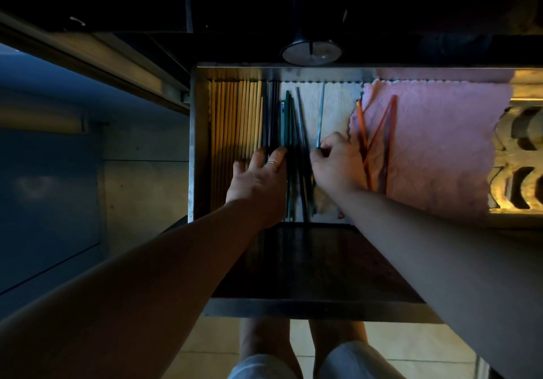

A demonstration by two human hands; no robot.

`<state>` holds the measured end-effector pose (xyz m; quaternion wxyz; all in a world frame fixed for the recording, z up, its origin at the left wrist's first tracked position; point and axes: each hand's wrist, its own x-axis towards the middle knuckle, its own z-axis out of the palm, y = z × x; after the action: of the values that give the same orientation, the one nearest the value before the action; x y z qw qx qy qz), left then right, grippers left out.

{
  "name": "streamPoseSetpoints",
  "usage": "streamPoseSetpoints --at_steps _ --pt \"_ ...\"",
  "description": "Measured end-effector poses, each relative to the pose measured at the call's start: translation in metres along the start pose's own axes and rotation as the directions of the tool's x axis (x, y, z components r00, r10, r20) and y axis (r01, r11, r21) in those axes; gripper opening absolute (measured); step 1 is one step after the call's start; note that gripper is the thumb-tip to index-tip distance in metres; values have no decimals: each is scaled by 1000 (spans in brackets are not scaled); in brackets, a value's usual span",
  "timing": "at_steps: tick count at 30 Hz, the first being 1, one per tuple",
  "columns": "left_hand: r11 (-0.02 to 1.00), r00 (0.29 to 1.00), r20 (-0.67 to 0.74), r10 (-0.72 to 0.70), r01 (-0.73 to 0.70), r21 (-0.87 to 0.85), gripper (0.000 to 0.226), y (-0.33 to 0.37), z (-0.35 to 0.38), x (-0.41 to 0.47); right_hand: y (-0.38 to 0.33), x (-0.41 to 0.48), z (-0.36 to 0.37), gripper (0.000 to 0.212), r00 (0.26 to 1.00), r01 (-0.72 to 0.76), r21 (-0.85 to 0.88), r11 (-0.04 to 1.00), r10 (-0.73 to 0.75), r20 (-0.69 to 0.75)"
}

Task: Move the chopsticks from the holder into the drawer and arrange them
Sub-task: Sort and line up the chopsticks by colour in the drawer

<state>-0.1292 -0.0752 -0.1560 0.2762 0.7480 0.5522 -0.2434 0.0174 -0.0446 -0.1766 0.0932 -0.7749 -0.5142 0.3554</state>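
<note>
Blue chopstick (321, 114), pinched at its near end by the right hand (335, 162), looks light, stiff and slick; grip nearer mid-length. Left hand (258, 179) lies flat, fingers spread, on dark chopsticks (271, 114) left in the drawer (199, 143).

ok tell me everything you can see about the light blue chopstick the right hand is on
The light blue chopstick is a single thin, straight stick, pale blue with a slight sheen; its material cannot be told. It lies on the white cloth in the middle of the open drawer, running nearly front to back, apart from the dark and green chopsticks to its left. Its far end nears the drawer's back edge. The right hand pinches its near end between the fingertips.
</note>
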Motion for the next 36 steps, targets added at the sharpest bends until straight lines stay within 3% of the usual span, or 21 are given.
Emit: streamPoseSetpoints --at_steps 10,20,27,36 --pt "996 999 -34 3 0 84 83 10 -1 1 -4 2 -3 10 999 -51 68 996 50 20" --pt "999 998 -48 28 -26 34 93 3 -5 2 -3 -10 7 9 999 36 159 987 -39 19" --pt "995 998 -42 53 -57 -81 85 -6 -11 5 -7 -9 8 10 995 55 194 979 -69 67" --pt "998 997 -23 67 -67 18 89 -4 -7 1 -1 -7 5 11 997 46 181 982 -55 48"
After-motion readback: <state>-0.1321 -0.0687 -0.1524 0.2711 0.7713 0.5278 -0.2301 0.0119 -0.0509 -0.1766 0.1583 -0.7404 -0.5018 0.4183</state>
